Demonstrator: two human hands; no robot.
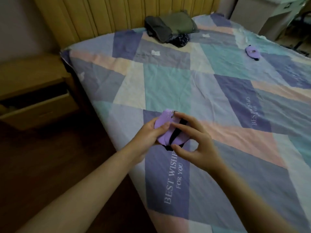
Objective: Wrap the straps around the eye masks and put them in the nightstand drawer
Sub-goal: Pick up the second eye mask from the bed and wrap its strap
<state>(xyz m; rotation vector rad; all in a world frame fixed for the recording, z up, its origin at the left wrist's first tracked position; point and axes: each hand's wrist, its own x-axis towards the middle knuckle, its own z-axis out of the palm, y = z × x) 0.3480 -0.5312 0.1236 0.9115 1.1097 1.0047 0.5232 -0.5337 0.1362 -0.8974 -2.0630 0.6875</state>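
Holding a lilac eye mask (164, 130) above the near left part of the bed (210, 91), both hands work at it together. Left hand (148, 132) grips the mask from the left, thumb laid across its purple face and fingers curled behind. Right hand (193, 137) closes on it from the right: fingers bent over the upper edge, thumb tip pinching at the lower edge where the black strap (175, 133) comes round. Mask appearance: soft, smooth, pale purple fabric, bunched or folded into a compact rounded shape; small dark marks and a notch near the top edge, detail too blurred to read. Strap is a narrow black band running top to bottom across the middle of the purple face, with a short black loop or end showing below the mask near the right thumb. Whether the strap goes fully around the mask cannot be told. Second eye mask (252, 51), same lilac with a bit of black at its lower edge, lies flat on the far right of the bed, well apart from the hands. Bedcover is a patchwork of purple, teal, pink and cream blocks with printed "BEST WISHES FOR YOU". Nightstand (33, 78), light wood, stands left of the bed; its drawer (42, 110) is pulled open, interior dark. Folded dark clothes (170, 27) sit by the headboard.
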